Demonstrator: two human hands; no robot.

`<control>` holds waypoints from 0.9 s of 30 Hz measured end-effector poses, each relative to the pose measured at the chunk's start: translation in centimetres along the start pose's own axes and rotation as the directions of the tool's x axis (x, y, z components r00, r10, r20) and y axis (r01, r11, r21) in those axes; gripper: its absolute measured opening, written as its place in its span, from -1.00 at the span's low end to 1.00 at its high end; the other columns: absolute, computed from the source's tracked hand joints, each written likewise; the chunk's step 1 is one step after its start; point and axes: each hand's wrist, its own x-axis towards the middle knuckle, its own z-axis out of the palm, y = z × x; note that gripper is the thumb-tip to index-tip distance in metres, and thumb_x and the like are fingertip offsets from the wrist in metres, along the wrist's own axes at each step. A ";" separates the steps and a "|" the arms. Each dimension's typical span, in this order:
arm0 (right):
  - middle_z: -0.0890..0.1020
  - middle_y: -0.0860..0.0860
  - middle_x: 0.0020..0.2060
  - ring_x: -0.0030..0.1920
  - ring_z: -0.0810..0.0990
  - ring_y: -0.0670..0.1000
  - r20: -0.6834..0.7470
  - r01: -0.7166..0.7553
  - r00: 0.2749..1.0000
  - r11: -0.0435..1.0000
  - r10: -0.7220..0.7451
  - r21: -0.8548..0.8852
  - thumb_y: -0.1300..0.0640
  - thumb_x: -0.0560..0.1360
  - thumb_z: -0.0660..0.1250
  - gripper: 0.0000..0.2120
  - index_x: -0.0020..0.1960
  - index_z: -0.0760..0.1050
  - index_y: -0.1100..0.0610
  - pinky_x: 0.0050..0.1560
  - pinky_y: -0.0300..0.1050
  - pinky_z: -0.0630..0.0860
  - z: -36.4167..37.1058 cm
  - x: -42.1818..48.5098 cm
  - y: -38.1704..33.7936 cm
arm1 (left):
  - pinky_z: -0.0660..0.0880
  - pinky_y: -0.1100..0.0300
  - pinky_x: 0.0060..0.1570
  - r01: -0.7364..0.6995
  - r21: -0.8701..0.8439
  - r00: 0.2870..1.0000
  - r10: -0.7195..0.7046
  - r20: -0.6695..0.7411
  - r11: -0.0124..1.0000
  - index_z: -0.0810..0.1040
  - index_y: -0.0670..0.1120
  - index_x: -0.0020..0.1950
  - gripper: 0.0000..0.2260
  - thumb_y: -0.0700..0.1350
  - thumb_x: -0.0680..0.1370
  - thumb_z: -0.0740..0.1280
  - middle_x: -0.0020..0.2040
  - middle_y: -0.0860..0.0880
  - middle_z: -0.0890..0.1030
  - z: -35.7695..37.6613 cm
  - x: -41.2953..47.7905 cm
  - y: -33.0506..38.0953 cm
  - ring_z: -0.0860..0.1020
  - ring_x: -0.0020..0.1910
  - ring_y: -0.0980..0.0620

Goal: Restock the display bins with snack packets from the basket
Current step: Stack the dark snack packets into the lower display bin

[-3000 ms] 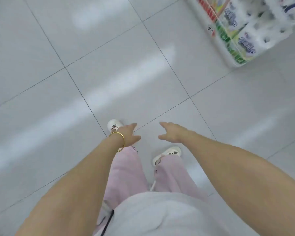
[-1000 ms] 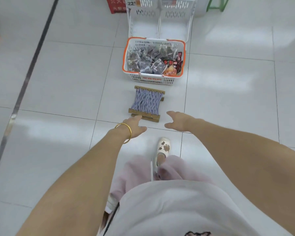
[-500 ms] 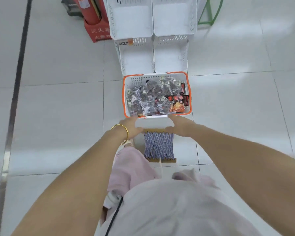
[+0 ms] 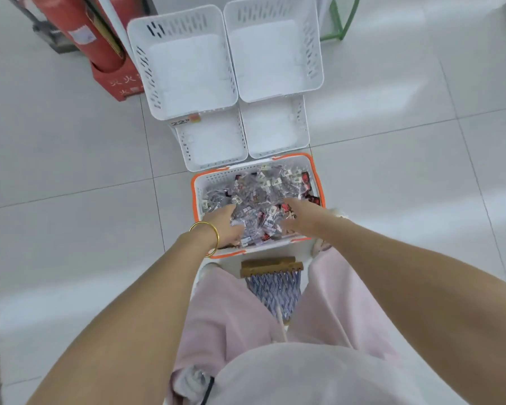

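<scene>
Found fingers [image 4: 228, 211] of left hand [image 4: 224, 226] buried among snack packets [image 4: 257, 194] in orange-rimmed basket [image 4: 214, 177], grip impossible to tell; those of right hand [image 4: 301, 216] straight on heap. Feared overfull scoop of slick packets spilling short of white display bins [image 4: 145, 71].

A white slotted plastic basket [image 4: 216, 178] with an orange rim sits on the floor. It is heaped with small snack packets [image 4: 260, 197] (mostly silvery-grey, with a few red and black ones toward its right side). Just beyond its far edge stand four white slotted display bins [image 4: 146, 71] in two stepped rows: a lower pair [image 4: 214, 141] side by side, and an upper pair [image 4: 275, 59] behind them. All four show bare white bottoms.
</scene>
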 end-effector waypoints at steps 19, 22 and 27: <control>0.42 0.07 0.33 0.34 0.35 0.14 -0.189 0.303 0.897 0.868 -0.399 -0.393 -0.12 0.57 0.11 -0.52 0.43 0.24 0.06 0.33 0.07 0.25 5.3 38.0 9.2 | 0.25 0.09 0.31 -0.097 0.028 0.966 0.101 -0.238 0.995 0.23 -0.07 0.48 -0.50 -0.05 0.57 0.28 0.41 -0.12 0.37 5.2 36.1 -5.5 0.34 0.37 -0.11; 0.40 0.03 0.36 0.36 0.33 0.12 -0.223 0.324 0.861 0.831 -0.457 -0.451 -0.17 0.57 0.09 -0.50 0.44 0.25 0.03 0.34 0.05 0.23 7.9 41.4 10.0 | 0.24 0.12 0.31 -0.180 0.136 0.954 0.206 -0.218 0.974 0.25 -0.04 0.47 -0.50 0.00 0.56 0.27 0.42 -0.10 0.37 6.4 39.8 -8.6 0.33 0.37 -0.09; 0.43 0.02 0.32 0.34 0.35 0.10 -0.279 0.312 0.815 0.791 -0.507 -0.527 -0.23 0.55 0.05 -0.49 0.40 0.31 -0.02 0.30 0.05 0.30 9.6 43.7 10.7 | 0.25 0.02 0.37 -0.243 0.283 0.937 0.299 -0.178 0.928 0.17 0.04 0.51 -0.44 0.11 0.56 0.24 0.46 -0.05 0.31 8.0 43.1 -11.4 0.29 0.41 -0.07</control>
